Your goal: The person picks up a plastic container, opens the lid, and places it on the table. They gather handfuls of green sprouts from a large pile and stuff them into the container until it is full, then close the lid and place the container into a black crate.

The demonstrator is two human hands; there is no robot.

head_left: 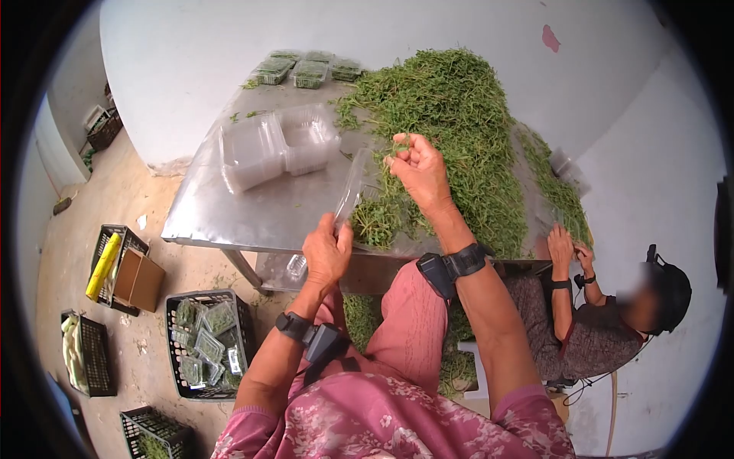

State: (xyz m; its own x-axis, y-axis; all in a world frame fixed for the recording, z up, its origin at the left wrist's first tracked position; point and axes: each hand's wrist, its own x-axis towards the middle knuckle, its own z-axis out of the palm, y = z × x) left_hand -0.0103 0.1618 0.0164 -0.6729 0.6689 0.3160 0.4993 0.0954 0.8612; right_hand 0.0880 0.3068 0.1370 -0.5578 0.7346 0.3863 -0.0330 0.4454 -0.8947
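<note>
My left hand [329, 249] grips the near left edge of a clear plastic clamshell box [352, 186], whose lid stands tilted up. Leafy green sprigs [376, 223] lie in the box's base, spilling at its right side. Above and to the right of it, my right hand [419, 172] pinches a small green sprig [402, 145] between thumb and fingers. A large heap of the same greens [451, 107] covers the right part of the metal table, just beyond my right hand.
Stacked open clamshell boxes [260, 153] stand on the metal table [202, 210], with filled closed boxes [310, 73] at the far edge. Black crates [248, 336] sit on the floor at left, one holding filled boxes. A co-worker [604, 321] handles greens at right.
</note>
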